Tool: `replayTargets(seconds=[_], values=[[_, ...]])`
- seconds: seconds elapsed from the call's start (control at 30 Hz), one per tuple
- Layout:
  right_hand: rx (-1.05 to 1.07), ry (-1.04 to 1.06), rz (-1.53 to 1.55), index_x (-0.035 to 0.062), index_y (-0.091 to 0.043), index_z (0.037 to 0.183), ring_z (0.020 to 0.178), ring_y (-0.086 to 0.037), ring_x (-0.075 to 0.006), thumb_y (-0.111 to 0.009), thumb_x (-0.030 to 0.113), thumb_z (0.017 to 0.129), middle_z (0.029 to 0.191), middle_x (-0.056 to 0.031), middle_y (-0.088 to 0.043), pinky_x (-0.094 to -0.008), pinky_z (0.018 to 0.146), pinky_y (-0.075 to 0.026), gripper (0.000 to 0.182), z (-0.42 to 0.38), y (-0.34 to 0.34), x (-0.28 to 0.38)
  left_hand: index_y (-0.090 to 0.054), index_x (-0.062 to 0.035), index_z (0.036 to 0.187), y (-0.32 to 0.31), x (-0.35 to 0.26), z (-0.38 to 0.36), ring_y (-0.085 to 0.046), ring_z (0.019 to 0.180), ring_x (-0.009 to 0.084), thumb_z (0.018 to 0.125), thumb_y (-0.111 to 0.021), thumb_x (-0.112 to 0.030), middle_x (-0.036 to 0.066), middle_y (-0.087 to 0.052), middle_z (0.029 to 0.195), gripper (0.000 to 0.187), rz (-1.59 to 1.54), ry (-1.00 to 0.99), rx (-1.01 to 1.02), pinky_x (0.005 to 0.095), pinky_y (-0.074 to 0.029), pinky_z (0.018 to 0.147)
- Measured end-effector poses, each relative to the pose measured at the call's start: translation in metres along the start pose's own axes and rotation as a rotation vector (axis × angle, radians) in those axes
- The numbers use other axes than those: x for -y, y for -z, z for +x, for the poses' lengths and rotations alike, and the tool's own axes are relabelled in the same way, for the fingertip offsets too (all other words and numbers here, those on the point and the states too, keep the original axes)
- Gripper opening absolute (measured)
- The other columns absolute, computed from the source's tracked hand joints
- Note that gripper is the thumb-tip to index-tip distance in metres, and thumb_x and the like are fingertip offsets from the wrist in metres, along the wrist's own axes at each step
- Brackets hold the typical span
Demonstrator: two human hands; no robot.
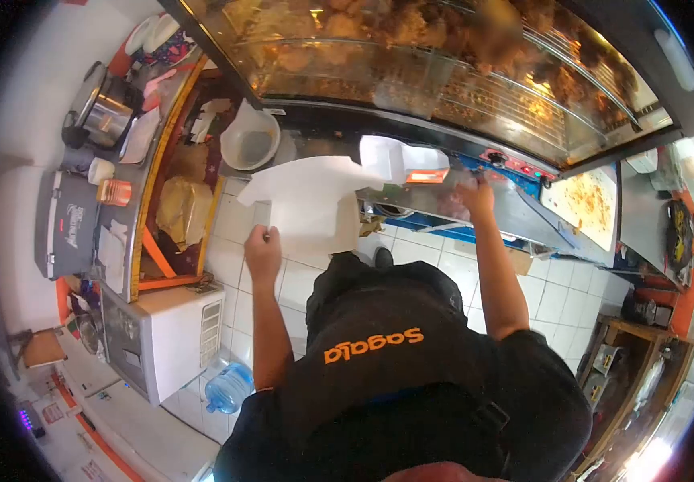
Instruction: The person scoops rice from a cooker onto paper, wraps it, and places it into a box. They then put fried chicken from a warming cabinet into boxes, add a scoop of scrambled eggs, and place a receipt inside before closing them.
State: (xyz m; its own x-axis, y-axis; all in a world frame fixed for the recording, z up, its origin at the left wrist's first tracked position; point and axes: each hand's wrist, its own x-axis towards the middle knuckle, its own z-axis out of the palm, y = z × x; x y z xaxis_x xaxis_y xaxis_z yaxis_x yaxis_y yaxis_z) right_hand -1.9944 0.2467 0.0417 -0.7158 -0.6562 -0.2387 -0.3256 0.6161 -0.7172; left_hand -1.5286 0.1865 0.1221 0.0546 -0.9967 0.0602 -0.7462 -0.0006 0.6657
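Note:
An opened white cardboard box [315, 205] with its flaps spread lies in front of me, partly over the metal counter. My left hand [263, 251] is curled into a fist right at the box's left edge; I cannot tell what its fingers hold. Further right, my right hand [474, 197] reaches over the metal counter [435, 199], its fingers smeared by motion. Between the hands, behind the box, stands a smaller white box [387, 157] with an orange-and-white packet [427, 175] at its right.
A glass display case [443, 72] of browned fried food runs along the back. A white tub [251, 145] stands left of the boxes, a crumb-covered tray [580, 207] at the right. A steel pot [106, 108] sits on the left table; a blue water bottle [230, 388] is on the floor.

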Motion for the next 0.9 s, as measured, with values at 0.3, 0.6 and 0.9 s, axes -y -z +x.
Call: replayTargets(seconds=[0.3,0.6,0.9], values=[[0.871,0.433,0.337,0.0009,-0.053,0.123,0.105,-0.057,-0.0281,-0.076,0.028,0.072,0.110,-0.0154,-0.059,-0.0381,0.090,-0.047,0.062,-0.168,-0.078,0.203,-0.049,0.0022,0.080,-0.016,0.001,-0.005,-0.051,0.060,0.0274,0.086,-0.055,-0.015,0.017,-0.053,0.065,0.019,-0.151,0.111,0.005,0.0385,-0.043,0.059],[0.507,0.547,0.410,0.0056,-0.066,0.101,0.087,-0.063,-0.0238,-0.063,0.012,0.081,0.095,-0.0141,-0.066,-0.0340,0.072,-0.050,0.021,-0.154,-0.130,0.211,-0.046,-0.0018,0.086,-0.062,0.048,0.047,-0.052,0.072,0.0131,0.086,-0.052,-0.012,0.006,-0.050,0.082,0.012,-0.833,0.392,0.197,0.0320,-0.052,0.063],[0.454,0.203,0.169,0.0023,-0.068,0.099,0.079,-0.069,-0.0255,-0.051,0.004,0.073,0.092,-0.0162,-0.069,-0.0344,0.076,-0.054,0.031,-0.054,-0.098,0.096,-0.049,-0.0005,0.100,-0.095,0.037,0.106,-0.055,0.089,0.0182,0.086,-0.054,-0.015,0.008,-0.054,0.094,0.021,-0.908,0.349,0.355,0.0332,-0.053,0.072]])
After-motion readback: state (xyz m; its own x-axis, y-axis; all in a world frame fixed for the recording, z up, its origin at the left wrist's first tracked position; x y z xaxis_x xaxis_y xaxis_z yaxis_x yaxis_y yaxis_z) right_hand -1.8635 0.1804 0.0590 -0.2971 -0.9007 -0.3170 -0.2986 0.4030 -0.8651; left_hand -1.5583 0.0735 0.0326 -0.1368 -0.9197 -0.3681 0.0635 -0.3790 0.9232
